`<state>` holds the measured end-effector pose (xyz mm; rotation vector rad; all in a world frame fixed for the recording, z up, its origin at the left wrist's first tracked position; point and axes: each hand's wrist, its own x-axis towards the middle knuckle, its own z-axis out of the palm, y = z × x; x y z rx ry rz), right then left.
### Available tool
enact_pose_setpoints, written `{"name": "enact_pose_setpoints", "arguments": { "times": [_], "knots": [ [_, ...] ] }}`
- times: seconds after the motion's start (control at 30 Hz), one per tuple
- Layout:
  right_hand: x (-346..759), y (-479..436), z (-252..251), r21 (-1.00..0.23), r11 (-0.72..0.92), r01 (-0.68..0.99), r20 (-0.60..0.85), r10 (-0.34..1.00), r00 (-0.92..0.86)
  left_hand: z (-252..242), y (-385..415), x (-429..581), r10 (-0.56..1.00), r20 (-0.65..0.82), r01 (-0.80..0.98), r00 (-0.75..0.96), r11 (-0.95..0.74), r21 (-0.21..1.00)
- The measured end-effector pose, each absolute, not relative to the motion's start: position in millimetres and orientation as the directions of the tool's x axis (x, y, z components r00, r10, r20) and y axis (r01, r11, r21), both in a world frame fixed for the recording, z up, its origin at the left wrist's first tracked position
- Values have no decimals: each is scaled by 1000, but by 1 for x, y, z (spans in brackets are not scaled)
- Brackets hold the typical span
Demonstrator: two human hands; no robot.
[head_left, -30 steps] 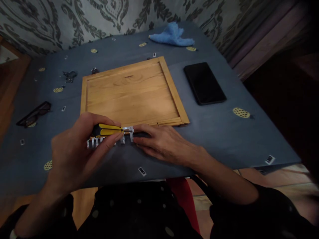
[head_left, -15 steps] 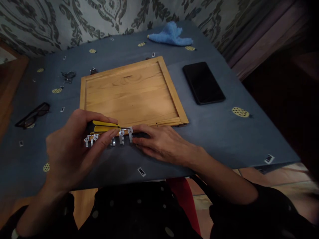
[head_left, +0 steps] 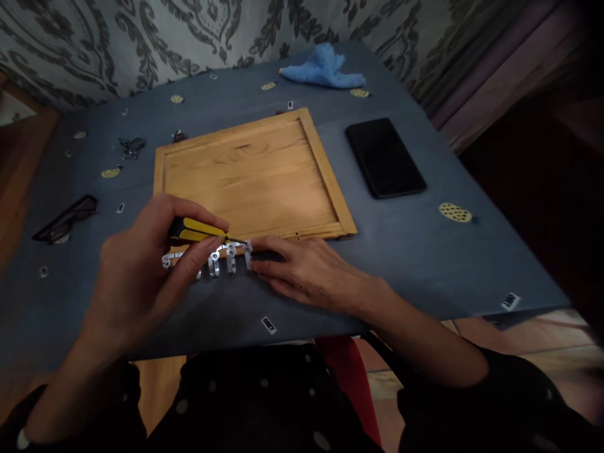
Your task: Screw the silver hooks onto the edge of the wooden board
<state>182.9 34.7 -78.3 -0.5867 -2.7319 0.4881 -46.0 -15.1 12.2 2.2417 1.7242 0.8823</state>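
A screwdriver (head_left: 201,230) with a yellow and black handle is gripped between the thumb and fingers of my left hand (head_left: 141,264). Its thin shaft points right, and the tip meets the right end of a silvery metal hook rack (head_left: 231,258). This rack has several curved hooks and lies along the near edge of a framed wooden board (head_left: 245,176). Fingers of my right hand (head_left: 306,270) pinch the rack's right end beside the tip. The left part of the rack is partly covered by my left hand.
On the patterned blue-grey tablecloth (head_left: 401,264) a black phone (head_left: 385,157) lies right of the board. A blue cloth (head_left: 323,68) is at the back. Sunglasses (head_left: 66,220) and a small dark metal piece (head_left: 132,146) rest on the left.
My left hand has turned and lifted slightly, tilting the screwdriver handle up at its left end. The tip stays at the rack's right end. My right hand has hardly moved.
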Motion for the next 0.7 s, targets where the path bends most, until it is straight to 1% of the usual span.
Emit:
{"name": "enact_pose_setpoints", "arguments": {
  "times": [0.13, 0.23, 0.33, 0.47, 0.6, 0.7],
  "knots": [
    [182, 35, -77, -397, 854, 336, 205, 439, -875, 16, -11, -51, 933, 285, 805, 219, -338, 488],
    [182, 35, -77, -404, 853, 332, 198, 436, -878, 17, -5, -54, 922, 279, 795, 269, -376, 476],
    [182, 35, -78, -405, 850, 338, 198, 442, -875, 19, 1, -56, 884, 292, 777, 365, -462, 427],
    [182, 35, -79, -415, 849, 326, 218, 441, -871, 19, 5, -54, 822, 291, 720, 490, -570, 396],
    [181, 35, -78, -405, 854, 326, 237, 442, -865, 19, 6, -49, 805, 308, 712, 508, -593, 377],
    [182, 35, -79, -407, 854, 325, 242, 444, -863, 18, 8, -47, 787, 353, 693, 507, -615, 377]
  ]
}}
